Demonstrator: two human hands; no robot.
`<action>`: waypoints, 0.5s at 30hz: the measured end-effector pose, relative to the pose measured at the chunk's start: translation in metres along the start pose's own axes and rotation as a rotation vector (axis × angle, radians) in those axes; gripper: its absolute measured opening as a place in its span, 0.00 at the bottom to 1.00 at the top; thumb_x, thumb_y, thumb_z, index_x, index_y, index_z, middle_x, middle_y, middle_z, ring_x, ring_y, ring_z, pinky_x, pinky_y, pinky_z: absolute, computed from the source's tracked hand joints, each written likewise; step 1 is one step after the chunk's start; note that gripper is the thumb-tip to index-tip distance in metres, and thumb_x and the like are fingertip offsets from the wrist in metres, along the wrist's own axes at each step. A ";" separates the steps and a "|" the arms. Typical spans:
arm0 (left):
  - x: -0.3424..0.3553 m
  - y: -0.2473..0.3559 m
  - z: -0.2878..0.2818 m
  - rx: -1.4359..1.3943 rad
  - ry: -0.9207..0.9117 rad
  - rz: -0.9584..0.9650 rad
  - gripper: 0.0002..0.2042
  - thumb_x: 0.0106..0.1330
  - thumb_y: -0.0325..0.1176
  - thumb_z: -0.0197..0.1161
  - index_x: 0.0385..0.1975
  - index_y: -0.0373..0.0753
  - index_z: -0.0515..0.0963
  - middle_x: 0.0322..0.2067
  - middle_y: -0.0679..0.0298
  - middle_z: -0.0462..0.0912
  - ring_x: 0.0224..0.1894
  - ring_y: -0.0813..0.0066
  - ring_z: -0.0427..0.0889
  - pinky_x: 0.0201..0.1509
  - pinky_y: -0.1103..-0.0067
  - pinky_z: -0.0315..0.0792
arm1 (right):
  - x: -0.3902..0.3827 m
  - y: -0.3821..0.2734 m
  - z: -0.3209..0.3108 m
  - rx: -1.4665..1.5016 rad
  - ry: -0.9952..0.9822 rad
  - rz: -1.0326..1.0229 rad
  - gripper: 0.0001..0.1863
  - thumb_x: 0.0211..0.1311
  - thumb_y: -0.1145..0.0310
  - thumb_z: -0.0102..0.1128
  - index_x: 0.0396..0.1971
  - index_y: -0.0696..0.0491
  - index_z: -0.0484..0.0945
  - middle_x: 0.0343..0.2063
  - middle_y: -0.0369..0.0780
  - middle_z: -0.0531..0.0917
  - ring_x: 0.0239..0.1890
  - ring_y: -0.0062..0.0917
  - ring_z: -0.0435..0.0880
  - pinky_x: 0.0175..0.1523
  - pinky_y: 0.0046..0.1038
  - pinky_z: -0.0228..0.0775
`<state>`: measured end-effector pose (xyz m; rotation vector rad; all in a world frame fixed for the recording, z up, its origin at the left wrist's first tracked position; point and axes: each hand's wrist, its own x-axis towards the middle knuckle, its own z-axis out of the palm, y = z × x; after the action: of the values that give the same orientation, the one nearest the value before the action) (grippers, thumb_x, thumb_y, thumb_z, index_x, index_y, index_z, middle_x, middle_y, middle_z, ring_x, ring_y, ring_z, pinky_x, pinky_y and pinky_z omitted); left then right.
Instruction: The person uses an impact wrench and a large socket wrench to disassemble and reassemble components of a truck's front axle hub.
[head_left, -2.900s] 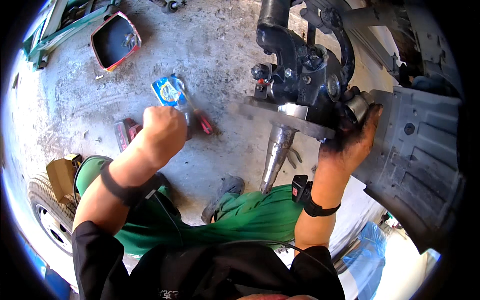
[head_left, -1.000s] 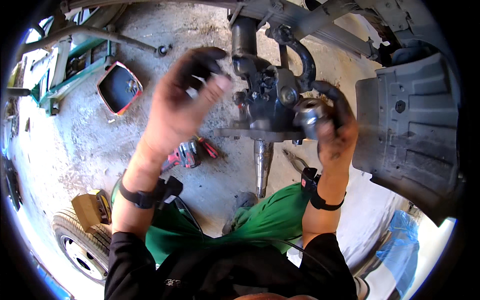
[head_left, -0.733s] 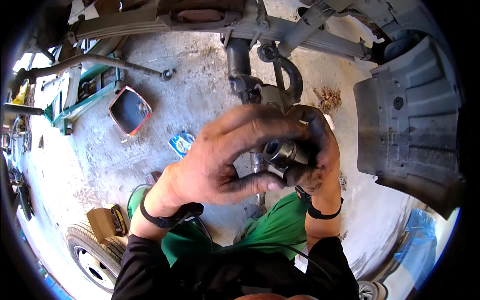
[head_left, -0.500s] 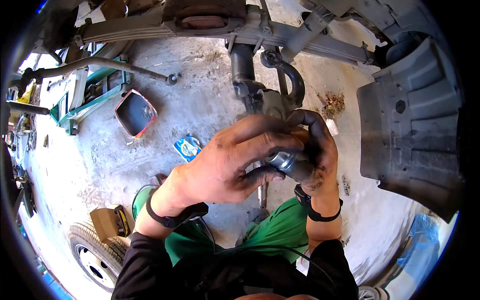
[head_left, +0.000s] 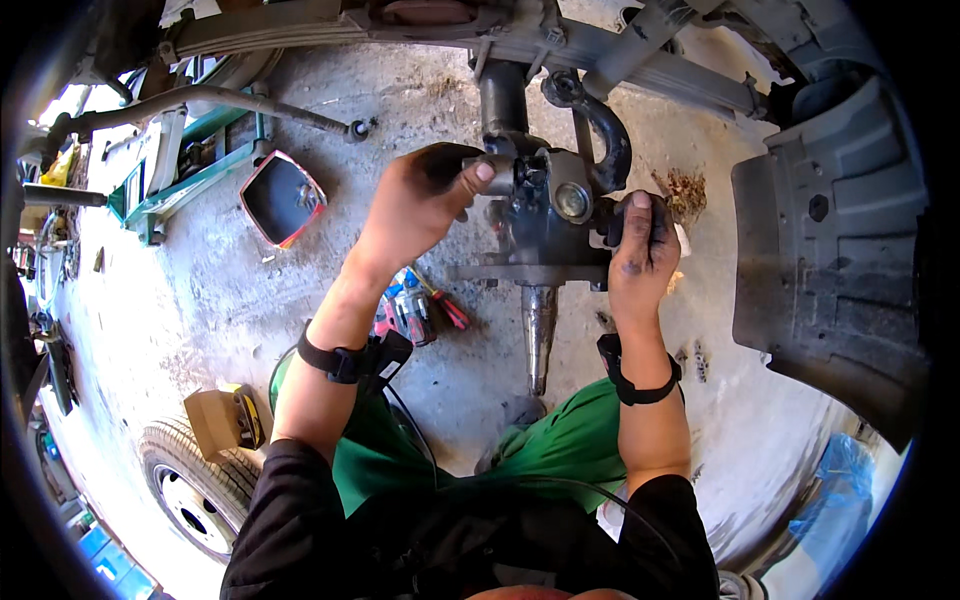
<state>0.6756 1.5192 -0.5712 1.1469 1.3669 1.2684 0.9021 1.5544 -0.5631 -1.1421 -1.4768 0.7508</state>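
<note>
My left hand [head_left: 425, 200], with blackened fingers, is closed around a metal cylinder [head_left: 500, 175] at the left of the black steering knuckle [head_left: 540, 220]. My right hand [head_left: 645, 255] is curled at the knuckle's right side, thumb upward, its fingers closed on something dark that I cannot make out. The knuckle carries a flat flange [head_left: 505, 272] with a bare metal spindle [head_left: 539, 335] pointing toward me. On the floor behind my left forearm lie a red-and-grey power tool [head_left: 412, 318] and a red-handled screwdriver [head_left: 452, 310].
A leaf spring [head_left: 250, 35] crosses overhead, and a dark wheel-arch liner [head_left: 820, 270] hangs at right. A red-rimmed tray [head_left: 254, 185], green metal frame [head_left: 190, 185], rod [head_left: 290, 110], tyre [head_left: 205, 470], cardboard box [head_left: 210, 425] and blue plastic sheet [head_left: 830, 480] surround me.
Half a second ago my hands were together over a metal cylinder; they have drawn apart and moved up, left hand to the knuckle's left with a cylinder, right hand to its right.
</note>
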 end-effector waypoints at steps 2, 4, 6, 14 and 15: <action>0.000 0.002 0.002 0.010 -0.014 -0.007 0.16 0.62 0.40 0.62 0.35 0.29 0.77 0.21 0.65 0.77 0.23 0.82 0.69 0.29 0.81 0.67 | 0.001 -0.001 0.001 -0.046 0.000 -0.015 0.14 0.67 0.66 0.48 0.23 0.59 0.69 0.19 0.31 0.68 0.23 0.15 0.61 0.28 0.19 0.55; 0.001 0.003 0.001 0.055 -0.021 -0.026 0.16 0.62 0.40 0.62 0.35 0.29 0.77 0.22 0.65 0.77 0.24 0.82 0.70 0.29 0.81 0.67 | -0.001 -0.001 0.000 -0.045 -0.007 0.074 0.14 0.67 0.66 0.48 0.25 0.61 0.70 0.20 0.31 0.70 0.24 0.16 0.63 0.29 0.19 0.57; 0.002 0.002 0.002 0.098 -0.028 -0.046 0.16 0.62 0.40 0.63 0.36 0.29 0.77 0.22 0.64 0.77 0.25 0.82 0.70 0.30 0.81 0.67 | -0.004 0.001 -0.001 -0.045 -0.014 0.163 0.15 0.67 0.66 0.48 0.26 0.62 0.72 0.21 0.32 0.71 0.25 0.16 0.65 0.30 0.20 0.59; 0.010 -0.004 0.010 0.004 -0.006 0.224 0.15 0.60 0.36 0.65 0.39 0.30 0.75 0.26 0.65 0.79 0.29 0.82 0.74 0.32 0.84 0.70 | -0.008 0.004 0.003 0.104 -0.024 0.225 0.17 0.67 0.65 0.48 0.37 0.67 0.75 0.32 0.37 0.78 0.35 0.18 0.73 0.43 0.19 0.64; 0.011 -0.007 0.011 0.017 -0.017 0.284 0.15 0.59 0.34 0.66 0.40 0.30 0.75 0.29 0.64 0.80 0.32 0.81 0.76 0.36 0.83 0.71 | -0.007 0.005 0.003 0.103 -0.027 0.227 0.17 0.67 0.65 0.48 0.37 0.67 0.75 0.32 0.37 0.78 0.35 0.18 0.73 0.43 0.19 0.64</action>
<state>0.6843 1.5317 -0.5791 1.3972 1.2343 1.4443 0.9004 1.5497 -0.5707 -1.2370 -1.3275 0.9903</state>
